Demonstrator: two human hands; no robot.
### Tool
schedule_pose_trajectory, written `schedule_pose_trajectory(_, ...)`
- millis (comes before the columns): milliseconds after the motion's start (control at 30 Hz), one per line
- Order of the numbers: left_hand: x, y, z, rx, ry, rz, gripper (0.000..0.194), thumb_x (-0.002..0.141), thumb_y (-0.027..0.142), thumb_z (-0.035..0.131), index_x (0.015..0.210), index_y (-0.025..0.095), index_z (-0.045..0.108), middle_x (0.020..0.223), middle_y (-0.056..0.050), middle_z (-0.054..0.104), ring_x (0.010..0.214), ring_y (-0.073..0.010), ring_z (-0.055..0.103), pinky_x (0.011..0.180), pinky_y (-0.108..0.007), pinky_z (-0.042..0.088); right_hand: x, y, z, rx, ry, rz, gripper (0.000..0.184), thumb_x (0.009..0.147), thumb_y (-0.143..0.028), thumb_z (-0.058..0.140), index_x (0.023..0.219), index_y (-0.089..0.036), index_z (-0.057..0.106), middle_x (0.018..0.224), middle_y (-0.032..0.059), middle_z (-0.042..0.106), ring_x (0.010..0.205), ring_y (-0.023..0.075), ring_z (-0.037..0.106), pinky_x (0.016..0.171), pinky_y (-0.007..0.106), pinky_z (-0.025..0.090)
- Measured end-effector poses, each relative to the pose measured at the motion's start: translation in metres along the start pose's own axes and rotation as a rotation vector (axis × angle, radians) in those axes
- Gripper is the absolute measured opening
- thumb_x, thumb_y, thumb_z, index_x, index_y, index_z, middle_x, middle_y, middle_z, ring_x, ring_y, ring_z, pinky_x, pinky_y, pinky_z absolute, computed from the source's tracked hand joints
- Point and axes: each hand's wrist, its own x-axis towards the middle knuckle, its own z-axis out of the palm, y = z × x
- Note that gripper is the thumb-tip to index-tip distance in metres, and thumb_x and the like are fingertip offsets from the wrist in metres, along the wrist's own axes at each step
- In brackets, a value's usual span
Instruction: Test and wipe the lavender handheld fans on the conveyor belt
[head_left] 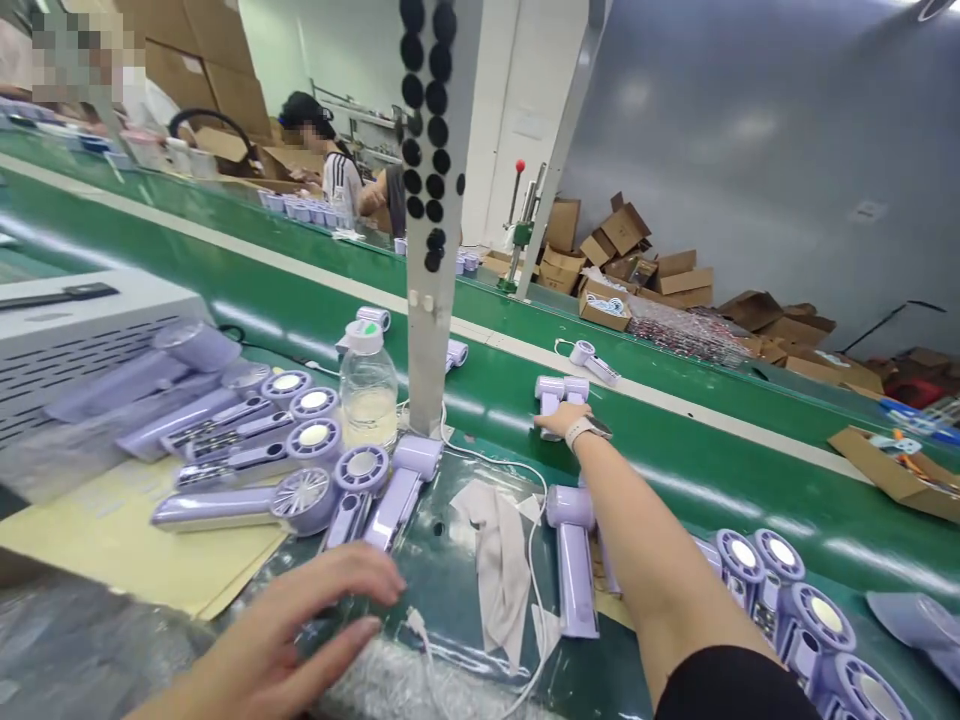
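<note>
My right hand (568, 420), with a watch on the wrist, reaches out over the green belt. Its fingers close on a pair of light purple handheld fans (551, 388), partly covering their handles. Low at the left, my left hand (300, 625) has thumb and fingers apart and holds nothing. Just beyond it lies a handheld fan (396, 490), among several more, some with bare inner parts showing. Another handheld fan (576, 575) rests beneath my right forearm. Between my hands are a pale crumpled cloth (501, 570) and a white cable (536, 590) with a plug.
A metal post (429, 340) with black round stickers rises at the bench edge beside a clear bottle (367, 395). More fans (821, 615) stand at the right. A white vented box (97, 320) is at left. Co-workers sit across the belt (675, 440); cardboard boxes (622, 230) pile up behind.
</note>
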Motion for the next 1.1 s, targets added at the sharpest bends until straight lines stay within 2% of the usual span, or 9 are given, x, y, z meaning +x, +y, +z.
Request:
schedule_pose_trajectory(167, 0.024, 0.003, 0.049, -0.401, -0.173, -0.164, 0.035, 0.096, 0.052, 0.056, 0.112, 0.028, 0.076, 0.112, -0.009, 0.076, 0.107, -0.0278, 0.069, 0.102, -0.044, 0.052, -0.074, -0.001, -0.021, 0.120, 0.028, -0.213, 0.031, 0.100, -0.040, 0.062, 0.117, -0.015, 0.069, 0.118, 0.0089, 0.071, 0.103, 0.0242, 0.070, 0.091, 0.044, 0.058)
schedule_pose_trajectory(267, 0.044, 0.003, 0.084, -0.946, -0.040, -0.195, 0.067, 0.083, 0.063, 0.070, 0.140, 0.028, 0.058, 0.152, -0.015, 0.055, 0.141, -0.0341, 0.050, 0.119, -0.053, 0.039, -0.146, -0.003, -0.004, 0.193, 0.104, -0.356, 0.040, 0.093, -0.044, 0.067, 0.125, -0.020, 0.071, 0.140, 0.0128, 0.061, 0.127, 0.0307, 0.060, 0.109, 0.044, 0.048)
schedule_pose_trajectory(433, 0.058, 0.018, 0.105, -1.256, 0.094, -0.269, 0.050, 0.072, 0.055, 0.085, 0.103, 0.018, 0.071, 0.117, -0.013, 0.076, 0.129, -0.0353, 0.061, 0.115, -0.049, 0.045, -0.234, -0.001, 0.046, 0.417, 0.300, -0.695, 0.057, 0.081, -0.047, 0.077, 0.131, -0.020, 0.070, 0.163, 0.0197, 0.036, 0.148, 0.0448, 0.036, 0.116, 0.062, 0.037)
schedule_pose_trajectory(500, 0.054, 0.016, 0.097, -1.252, 0.053, -0.315, 0.051, 0.066, 0.058, 0.087, 0.091, 0.016, 0.072, 0.099, -0.011, 0.080, 0.118, -0.0348, 0.069, 0.109, -0.047, 0.051, -0.243, 0.001, 0.058, 0.529, 0.224, -0.705, 0.046, 0.092, -0.048, 0.065, 0.130, -0.021, 0.068, 0.154, 0.0196, 0.049, 0.140, 0.0394, 0.050, 0.110, 0.058, 0.046)
schedule_pose_trajectory(567, 0.049, 0.010, 0.084, -1.218, 0.091, -0.310, 0.053, 0.062, 0.061, 0.088, 0.087, 0.017, 0.074, 0.091, -0.009, 0.080, 0.108, -0.0333, 0.073, 0.101, -0.044, 0.057, -0.244, -0.005, 0.068, 0.558, 0.107, -0.625, 0.040, 0.106, -0.040, 0.040, 0.125, -0.018, 0.067, 0.122, 0.0175, 0.072, 0.110, 0.0281, 0.072, 0.091, 0.044, 0.058)
schedule_pose_trajectory(667, 0.044, 0.001, 0.067, -1.142, 0.220, -0.236, 0.055, 0.060, 0.064, 0.088, 0.086, 0.017, 0.076, 0.093, -0.007, 0.080, 0.099, -0.0295, 0.075, 0.088, -0.036, 0.062, -0.245, -0.028, 0.086, 0.401, 0.004, -0.515, 0.038, 0.108, -0.027, 0.031, 0.105, -0.015, 0.067, 0.082, 0.0106, 0.075, 0.074, 0.0222, 0.073, 0.066, 0.032, 0.056)
schedule_pose_trajectory(800, 0.048, -0.001, 0.052, -1.098, 0.309, -0.145, 0.057, 0.061, 0.069, 0.084, 0.087, 0.019, 0.077, 0.093, -0.005, 0.079, 0.098, -0.0281, 0.075, 0.082, -0.033, 0.063, -0.254, -0.053, 0.108, 0.266, -0.045, -0.624, 0.009, 0.093, -0.012, 0.060, 0.094, -0.016, 0.068, 0.099, 0.0155, 0.075, 0.093, 0.0295, 0.072, 0.074, 0.035, 0.052)
schedule_pose_trajectory(967, 0.055, 0.009, 0.052, -1.157, 0.220, -0.135, 0.071, 0.056, 0.085, 0.074, 0.079, 0.019, 0.074, 0.095, -0.012, 0.078, 0.118, -0.0414, 0.067, 0.091, -0.047, 0.062, -0.258, -0.043, 0.110, 0.247, -0.096, -0.624, 0.008, 0.094, -0.011, 0.060, 0.096, -0.017, 0.064, 0.088, 0.0113, 0.075, 0.085, 0.0283, 0.073, 0.072, 0.034, 0.052)
schedule_pose_trajectory(1100, 0.058, 0.016, 0.064, -1.210, 0.207, -0.131, 0.068, 0.061, 0.087, 0.069, 0.072, 0.020, 0.068, 0.098, -0.011, 0.077, 0.121, -0.0412, 0.066, 0.092, -0.048, 0.061, -0.260, -0.045, 0.112, 0.294, -0.089, -0.577, 0.015, 0.089, -0.011, 0.066, 0.102, -0.017, 0.061, 0.100, 0.0175, 0.075, 0.093, 0.0323, 0.072, 0.074, 0.038, 0.053)
